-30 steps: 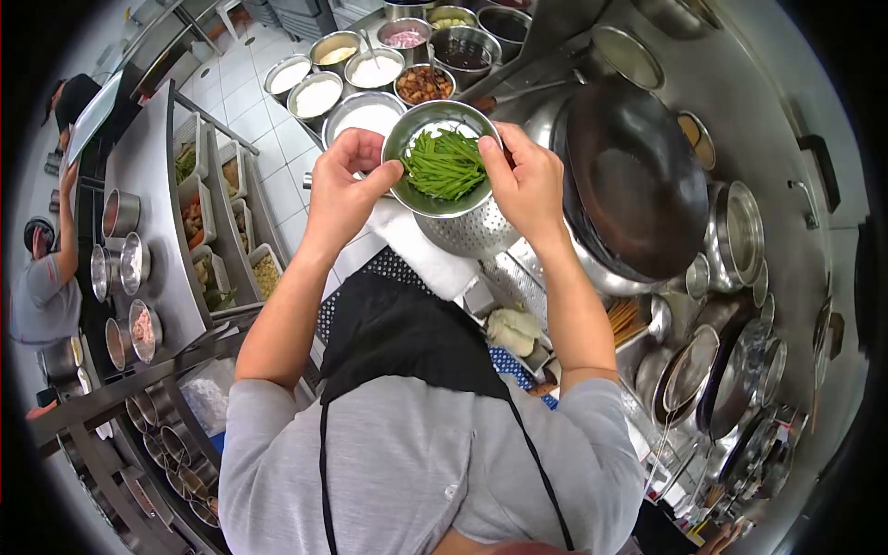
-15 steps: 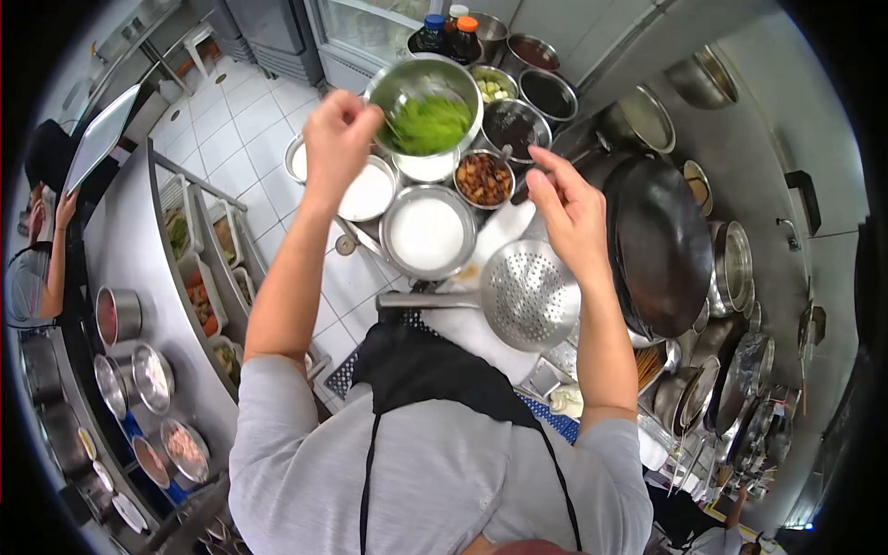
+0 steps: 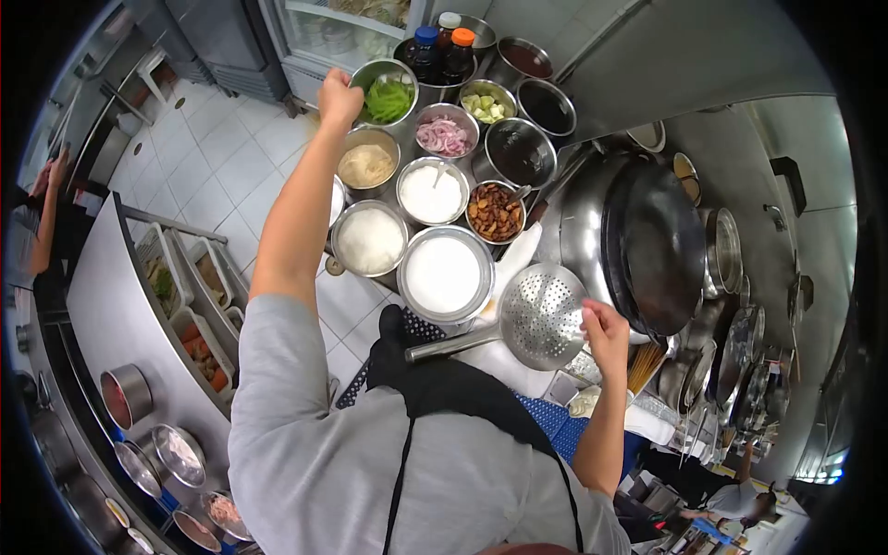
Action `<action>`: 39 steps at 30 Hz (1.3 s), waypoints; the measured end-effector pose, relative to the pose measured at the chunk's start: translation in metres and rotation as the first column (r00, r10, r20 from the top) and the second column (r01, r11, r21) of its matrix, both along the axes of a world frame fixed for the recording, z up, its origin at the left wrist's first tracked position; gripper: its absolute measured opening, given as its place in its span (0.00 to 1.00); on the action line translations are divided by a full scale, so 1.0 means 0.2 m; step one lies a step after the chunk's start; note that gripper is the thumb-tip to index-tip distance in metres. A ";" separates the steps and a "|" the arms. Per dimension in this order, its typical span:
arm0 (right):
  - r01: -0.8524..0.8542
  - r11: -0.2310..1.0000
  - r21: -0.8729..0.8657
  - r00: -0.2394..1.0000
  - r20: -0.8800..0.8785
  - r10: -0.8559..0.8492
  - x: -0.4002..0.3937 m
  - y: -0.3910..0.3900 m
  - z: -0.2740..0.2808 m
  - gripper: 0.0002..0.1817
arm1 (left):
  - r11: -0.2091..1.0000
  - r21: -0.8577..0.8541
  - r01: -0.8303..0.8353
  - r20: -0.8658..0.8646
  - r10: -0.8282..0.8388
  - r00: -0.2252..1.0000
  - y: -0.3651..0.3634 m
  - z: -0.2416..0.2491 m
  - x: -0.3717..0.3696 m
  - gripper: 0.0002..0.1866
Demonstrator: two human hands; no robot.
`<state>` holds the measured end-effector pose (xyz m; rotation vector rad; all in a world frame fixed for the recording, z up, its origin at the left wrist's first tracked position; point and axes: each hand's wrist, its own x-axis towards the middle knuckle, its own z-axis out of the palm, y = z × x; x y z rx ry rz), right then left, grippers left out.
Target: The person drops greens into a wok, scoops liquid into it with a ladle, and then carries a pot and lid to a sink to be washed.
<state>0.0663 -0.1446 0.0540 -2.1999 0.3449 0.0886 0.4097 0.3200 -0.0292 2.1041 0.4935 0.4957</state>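
Observation:
My left hand (image 3: 339, 96) is closed on the rim of a steel bowl of green vegetable pieces (image 3: 388, 100), at the back left of the group of containers. Below and to the right of it are a bowl of sliced purple onion (image 3: 446, 135) and one of tan powder (image 3: 366, 165). My right hand (image 3: 605, 331) has its thumb and fingers pinched at the right rim of a perforated steel ladle (image 3: 541, 316), whose handle points left. White contents fill the bowls (image 3: 445, 275) near the ladle. Fried brown pieces (image 3: 495, 212) sit in a smaller bowl.
A large black wok (image 3: 659, 245) stands at the right. Bottles with blue, white and orange caps (image 3: 442, 55) are at the back. On the left, a steel counter (image 3: 139, 287) has food trays beside it. Another person's arm (image 3: 48, 217) shows at the far left.
My left hand has moved up and away with the bowl of greens, uncovering the onion bowl. My right hand has come down to the ladle's rim. The view has shifted.

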 end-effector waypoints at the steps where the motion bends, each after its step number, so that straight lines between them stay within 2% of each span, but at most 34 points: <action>1: 0.042 0.999 0.003 0.999 -0.013 -0.042 -0.04 -0.04 -0.02 0.15 | 0.997 0.073 0.021 -0.071 -0.016 0.997 0.00 -0.02 0.02 0.12; 4: 0.130 0.992 0.006 0.991 -0.031 -0.129 -0.14 -0.07 -0.04 0.15 | 0.954 0.274 0.119 -0.105 -0.093 0.990 0.02 -0.07 0.05 0.17; 5: 0.140 0.990 0.008 0.989 -0.039 -0.140 -0.17 -0.08 -0.04 0.15 | 0.937 0.296 0.186 -0.176 -0.137 0.975 0.04 -0.07 0.06 0.20; 9: 0.165 0.986 -0.015 0.984 -0.064 -0.166 -0.21 -0.11 -0.07 0.15 | 0.858 0.380 0.345 -0.294 -0.242 0.925 0.07 -0.08 0.09 0.18; 12: 0.161 0.987 -0.017 0.983 -0.083 -0.162 -0.22 -0.12 -0.08 0.15 | 0.646 0.599 0.474 -0.388 -0.284 0.877 0.08 -0.16 0.16 0.15; 15: 0.153 0.986 -0.061 0.985 -0.075 -0.158 -0.19 -0.09 -0.07 0.14 | 0.619 0.623 0.478 -0.375 -0.300 0.877 0.01 -0.12 0.15 0.12; 18: 0.179 0.983 -0.036 0.983 -0.034 -0.180 -0.16 -0.06 -0.10 0.13 | 0.728 0.604 0.325 -0.260 -0.206 0.943 -0.09 -0.14 0.11 0.12; 19: 0.169 0.984 -0.050 0.985 -0.032 -0.171 -0.16 -0.06 -0.09 0.13 | 0.727 0.599 0.335 -0.314 -0.172 0.934 -0.10 -0.11 0.11 0.15; 22: 0.158 0.984 -0.077 0.987 -0.023 -0.161 -0.15 -0.05 -0.07 0.12 | 0.663 0.584 0.469 -0.327 -0.336 0.883 -0.03 -0.09 0.13 0.19; 23: 0.174 0.982 -0.073 0.985 -0.009 -0.175 -0.15 -0.04 -0.07 0.12 | 0.687 0.476 0.549 -0.435 -0.359 0.826 -0.01 -0.07 0.16 0.26; 26: 0.229 0.965 -0.129 0.971 -0.037 -0.235 -0.20 -0.03 -0.06 0.14 | 0.782 0.435 0.446 -0.360 -0.303 0.882 -0.01 -0.05 0.12 0.31; 27: 0.244 0.957 -0.159 0.965 -0.056 -0.256 -0.21 -0.04 -0.06 0.16 | 0.821 0.388 0.419 -0.358 -0.285 0.889 -0.01 -0.04 0.11 0.35; 30: 0.257 0.925 -0.278 0.965 0.027 -0.260 -0.28 -0.05 -0.09 0.21 | 0.846 0.375 0.379 -0.326 -0.262 0.908 0.00 0.02 0.08 0.36; 32: 0.263 0.922 -0.284 0.965 0.055 -0.258 -0.31 -0.05 -0.08 0.22 | 0.824 0.442 0.354 -0.103 -0.345 0.933 0.10 -0.02 0.07 0.35; 33: 0.282 0.921 -0.269 0.959 0.096 -0.265 -0.34 -0.06 -0.10 0.23 | 0.864 0.407 0.297 -0.034 -0.310 0.950 0.10 0.03 0.02 0.32; 34: 0.268 0.911 -0.314 0.962 0.040 -0.270 -0.38 -0.10 -0.12 0.24 | 0.928 0.056 0.369 -0.044 -0.367 0.929 0.02 0.25 -0.12 0.30; 35: 0.300 0.903 -0.308 0.950 0.017 -0.310 -0.42 -0.11 -0.11 0.26 | 0.913 0.014 0.408 0.106 -0.407 0.907 0.04 0.25 -0.14 0.28; 36: 0.300 0.910 -0.287 0.953 0.134 -0.272 -0.43 -0.11 -0.08 0.27 | 0.887 -0.016 0.461 0.249 -0.443 0.861 0.06 0.25 -0.16 0.27; 37: 0.351 0.895 -0.274 0.935 0.160 -0.317 -0.47 -0.15 -0.14 0.26 | 0.865 -0.043 0.500 0.329 -0.460 0.825 0.00 0.34 -0.27 0.25; 39: 0.447 0.886 -0.122 0.890 0.163 -0.426 -0.54 -0.17 -0.13 0.25 | 0.825 -0.126 0.551 0.439 -0.452 0.777 -0.22 0.56 -0.55 0.25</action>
